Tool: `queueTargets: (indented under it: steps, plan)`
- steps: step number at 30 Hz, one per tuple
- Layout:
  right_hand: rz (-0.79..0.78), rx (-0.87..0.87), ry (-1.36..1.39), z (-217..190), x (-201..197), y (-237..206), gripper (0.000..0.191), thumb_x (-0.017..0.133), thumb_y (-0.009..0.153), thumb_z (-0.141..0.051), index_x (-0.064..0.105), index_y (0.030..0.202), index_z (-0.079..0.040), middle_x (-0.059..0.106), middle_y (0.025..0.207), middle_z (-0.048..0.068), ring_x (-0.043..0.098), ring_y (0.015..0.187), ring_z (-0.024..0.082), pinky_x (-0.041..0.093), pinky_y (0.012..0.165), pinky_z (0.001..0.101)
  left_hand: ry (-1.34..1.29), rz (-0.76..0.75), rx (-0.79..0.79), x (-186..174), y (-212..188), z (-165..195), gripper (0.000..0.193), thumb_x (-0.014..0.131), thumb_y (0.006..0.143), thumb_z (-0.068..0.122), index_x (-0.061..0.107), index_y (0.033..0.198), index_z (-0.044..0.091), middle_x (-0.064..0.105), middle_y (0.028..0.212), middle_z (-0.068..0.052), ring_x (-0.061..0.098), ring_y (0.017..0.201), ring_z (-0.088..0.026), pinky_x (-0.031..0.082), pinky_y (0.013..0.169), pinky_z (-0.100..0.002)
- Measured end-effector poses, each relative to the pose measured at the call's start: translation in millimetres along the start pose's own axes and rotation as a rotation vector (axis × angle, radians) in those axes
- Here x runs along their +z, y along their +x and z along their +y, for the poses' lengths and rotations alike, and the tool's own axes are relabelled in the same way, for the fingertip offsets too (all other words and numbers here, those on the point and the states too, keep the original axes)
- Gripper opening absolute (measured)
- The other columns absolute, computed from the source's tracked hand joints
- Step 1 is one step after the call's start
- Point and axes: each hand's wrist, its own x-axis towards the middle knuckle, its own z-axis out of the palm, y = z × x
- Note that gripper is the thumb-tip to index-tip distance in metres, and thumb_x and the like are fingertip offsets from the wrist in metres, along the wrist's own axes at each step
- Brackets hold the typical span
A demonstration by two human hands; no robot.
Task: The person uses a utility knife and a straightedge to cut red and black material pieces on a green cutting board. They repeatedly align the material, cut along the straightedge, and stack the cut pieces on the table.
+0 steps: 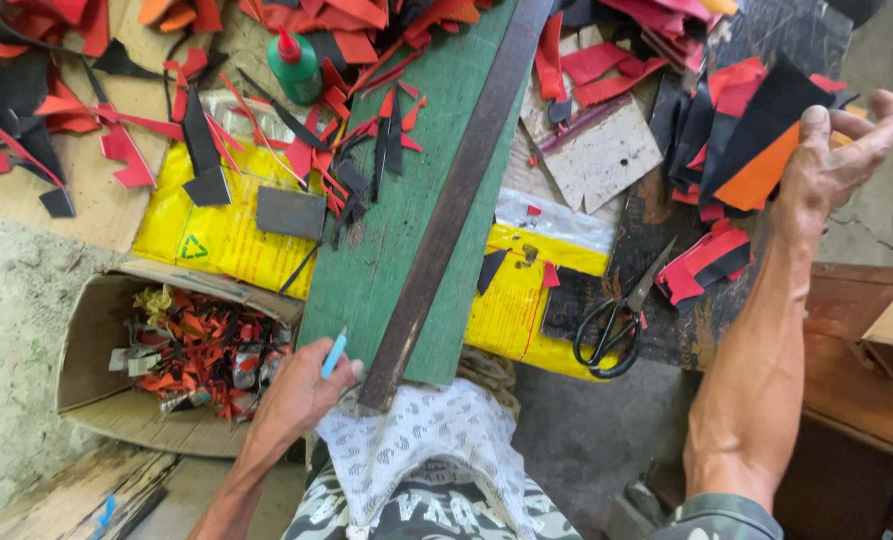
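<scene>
My left hand (pixel 301 392) rests at the near end of a green board (pixel 406 215) and grips a light blue pen (pixel 334 353). A long dark metal ruler (pixel 451 205) lies slanted along the board, its near end beside that hand. My right hand (pixel 834 160) is raised at the far right, holding a sheet of black and orange material (pixel 766 140) over a pile of red and black cut pieces (pixel 706 260).
Black scissors (pixel 616 320) lie right of the board. A cardboard box (pixel 96 330) of red scraps sits at lower left. A green glue bottle (pixel 294 65) stands at the back. Yellow sacking (pixel 216 235) lies under the board. Red and black offcuts are scattered about.
</scene>
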Motion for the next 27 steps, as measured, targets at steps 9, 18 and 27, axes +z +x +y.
queueTargets:
  steps: [9, 18, 27]
  plan:
    - [-0.421, -0.087, -0.085, -71, 132, -79, 0.025, 0.072, 0.091, -0.001, 0.068, 0.115, -0.004, 0.067, 0.103, 0.007, 0.067, 0.087, 0.017, 0.056, 0.076, 0.0311, -0.223, -0.034, -0.092, 10, 8, -18, 0.031, 0.086, 0.075, 0.023, 0.064, 0.083, 0.004, 0.055, 0.061, -0.002, 0.051, 0.057, -0.014, 0.044, 0.052, -0.036]
    - [-0.523, -0.213, 0.186, -208, 285, -24, 0.014, 0.073, 0.092, -0.005, 0.074, 0.106, -0.007, 0.072, 0.095, 0.008, 0.070, 0.085, 0.018, 0.055, 0.075, 0.0315, -0.102, 0.199, -0.226, -15, 28, -41, 0.035, 0.090, 0.071, 0.029, 0.067, 0.081, 0.004, 0.059, 0.057, -0.006, 0.054, 0.056, -0.016, 0.047, 0.054, -0.035]
    - [-0.303, -0.658, -0.118, -262, 398, 48, 0.040, 0.079, 0.091, -0.012, 0.064, 0.125, 0.002, 0.058, 0.117, 0.017, 0.050, 0.103, 0.037, 0.042, 0.091, 0.0478, -0.303, 0.072, -0.297, -10, 54, -76, 0.035, 0.095, 0.066, 0.024, 0.069, 0.076, 0.004, 0.063, 0.060, -0.003, 0.060, 0.059, -0.013, 0.050, 0.058, -0.032]
